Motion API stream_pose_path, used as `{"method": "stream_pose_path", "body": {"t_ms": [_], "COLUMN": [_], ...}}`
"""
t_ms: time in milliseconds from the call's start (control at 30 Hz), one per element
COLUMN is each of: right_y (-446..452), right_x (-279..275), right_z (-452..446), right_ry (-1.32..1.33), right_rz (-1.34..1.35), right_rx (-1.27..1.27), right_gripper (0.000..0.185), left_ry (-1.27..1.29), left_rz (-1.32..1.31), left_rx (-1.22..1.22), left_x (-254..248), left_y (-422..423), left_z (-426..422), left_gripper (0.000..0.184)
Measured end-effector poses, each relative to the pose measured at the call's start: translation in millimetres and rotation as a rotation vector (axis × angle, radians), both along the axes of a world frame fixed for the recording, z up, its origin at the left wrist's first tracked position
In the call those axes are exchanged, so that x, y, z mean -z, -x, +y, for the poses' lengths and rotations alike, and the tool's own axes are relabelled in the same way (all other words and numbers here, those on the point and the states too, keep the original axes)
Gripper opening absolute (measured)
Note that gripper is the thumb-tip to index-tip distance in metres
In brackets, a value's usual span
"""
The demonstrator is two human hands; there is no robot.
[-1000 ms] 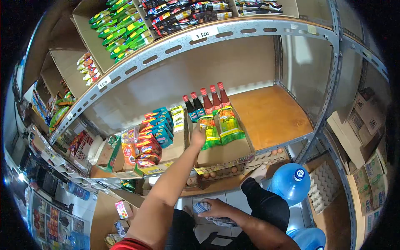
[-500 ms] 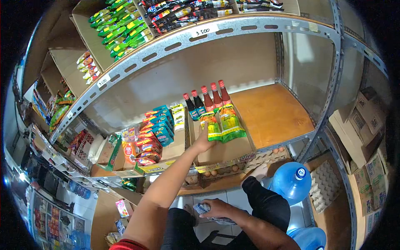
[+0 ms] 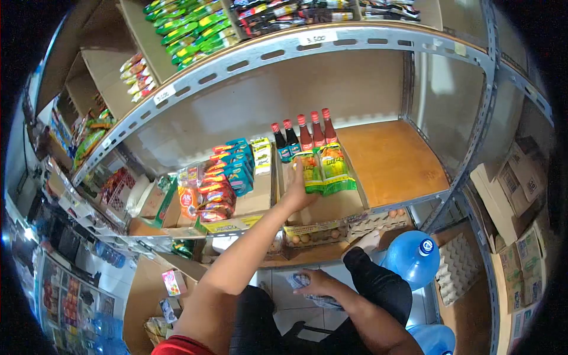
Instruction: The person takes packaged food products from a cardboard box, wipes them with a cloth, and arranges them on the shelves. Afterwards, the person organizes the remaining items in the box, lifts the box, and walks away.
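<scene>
My left hand (image 3: 300,190) reaches into a low cardboard tray (image 3: 325,210) on the shelf. Its fingers are stretched out along the left edge of a green-and-yellow pouch (image 3: 308,170), touching it; the thumb is apart, near the pouch's lower edge. A matching pouch (image 3: 335,168) leans right beside it. Behind them stand dark sauce bottles (image 3: 291,139) and red sauce bottles (image 3: 318,134), all with red caps. Low down over my lap, my right hand (image 3: 318,283) is closed around a bunched checkered cloth (image 3: 316,300).
Left of the tray, red sachets (image 3: 216,192) and blue sachets (image 3: 239,177) fill another carton. Above runs a metal shelf edge (image 3: 272,54). Eggs (image 3: 306,238) sit underneath. Blue water jugs (image 3: 411,260) and an egg tray (image 3: 458,266) stand at lower right.
The view has shifted, so the shelf sits slightly right and higher. My left hand stays at the left pouch, and my right hand keeps its hold on the cloth.
</scene>
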State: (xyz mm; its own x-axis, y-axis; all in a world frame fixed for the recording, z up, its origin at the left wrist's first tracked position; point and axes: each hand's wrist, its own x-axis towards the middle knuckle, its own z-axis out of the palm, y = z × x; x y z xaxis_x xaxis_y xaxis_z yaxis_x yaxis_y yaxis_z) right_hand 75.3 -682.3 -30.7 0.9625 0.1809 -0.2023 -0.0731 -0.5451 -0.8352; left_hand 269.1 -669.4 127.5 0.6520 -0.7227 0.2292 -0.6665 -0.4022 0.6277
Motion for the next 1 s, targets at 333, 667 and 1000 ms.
{"method": "stream_pose_path", "body": {"t_ms": [333,667,1000], "right_y": [1,12,27], "right_x": [8,37,25], "right_z": [-18,-17,6], "right_ry": [0.271,0.513,0.561], "right_rz": [0.075,0.328,0.430], "right_rx": [-0.144,-0.205,-0.166], "right_gripper": [0.071,0.080,0.086], "left_ry": [-0.010,-0.505,-0.362], "left_rz": [0.574,0.233,0.578], "left_rx": [-0.183,-0.824,-0.901], "left_x": [-60,41,116], "left_y": [118,183,128], "left_z": [225,492,545], "left_gripper": [0.074,0.073,0.073]}}
